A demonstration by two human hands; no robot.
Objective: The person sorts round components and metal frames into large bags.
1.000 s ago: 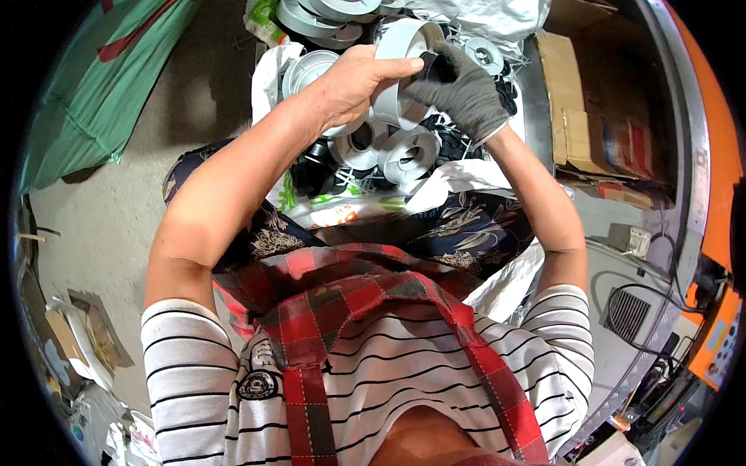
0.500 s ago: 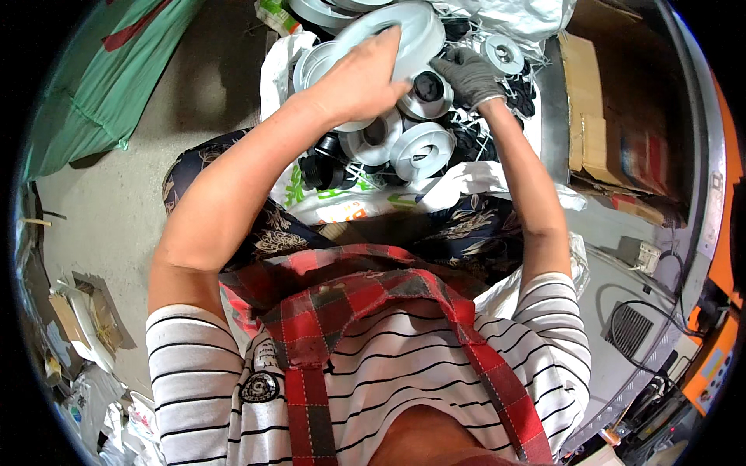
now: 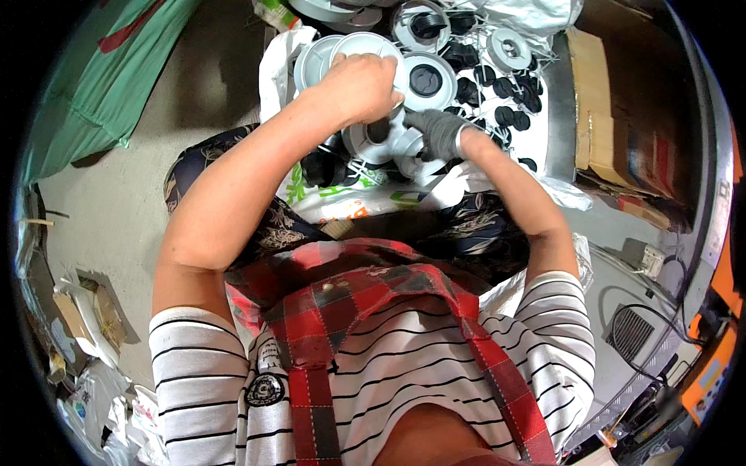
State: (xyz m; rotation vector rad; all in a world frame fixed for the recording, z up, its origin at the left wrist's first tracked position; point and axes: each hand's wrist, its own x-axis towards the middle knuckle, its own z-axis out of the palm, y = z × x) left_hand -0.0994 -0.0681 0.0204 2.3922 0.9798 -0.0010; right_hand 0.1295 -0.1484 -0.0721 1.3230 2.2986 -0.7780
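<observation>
My left hand (image 3: pixel 361 87), bare, is closed at the near edge of a round light-grey plastic disc (image 3: pixel 374 48). A second pale disc (image 3: pixel 312 64) lies beside it on the left. My right hand (image 3: pixel 439 133) wears a grey knit glove. Its fingers are curled over a grey flanged plastic part (image 3: pixel 407 144), close to my left hand; its fingertips are partly hidden. Just beyond the glove sits a grey ring with a black centre (image 3: pixel 426 80). Below my left hand, another grey flanged part (image 3: pixel 371 144) is partly covered.
Small black round pieces (image 3: pixel 505 116) and white sticks lie on white sheeting at the right. A grey ring part (image 3: pixel 509 50) rests farther back. Cardboard (image 3: pixel 589 101) stands to the right, a green cloth (image 3: pixel 101 85) hangs at the left, and black parts (image 3: pixel 322 167) lie near my lap.
My left hand has come slightly nearer, and the large disc formerly under it no longer covers the middle. My gloved right hand has moved nearer and left, onto the grey flanged part.
</observation>
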